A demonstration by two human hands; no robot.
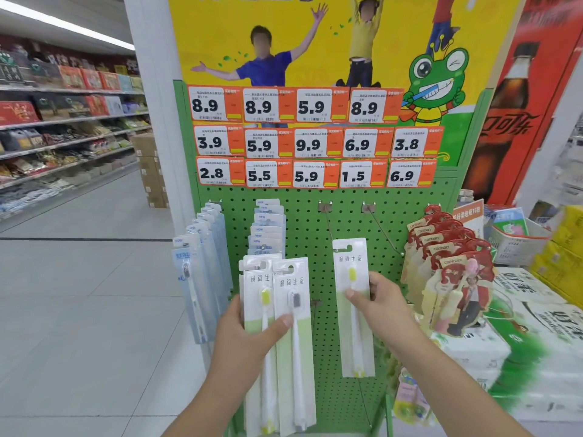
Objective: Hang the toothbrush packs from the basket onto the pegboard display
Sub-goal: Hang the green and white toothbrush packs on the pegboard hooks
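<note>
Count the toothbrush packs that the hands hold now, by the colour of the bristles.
White-and-green card packs with yellow bristles: 2
White-and-green card pack with grey bristles: 1
Total: 3, with 2 in the left hand and 1 in the right hand.

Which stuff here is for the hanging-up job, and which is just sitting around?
For the job:
- single toothbrush pack in right hand
- toothbrush packs in left hand
- empty peg
- pegboard

Just there:
- price tags
- red packs
- blue packs
- frog poster
</note>
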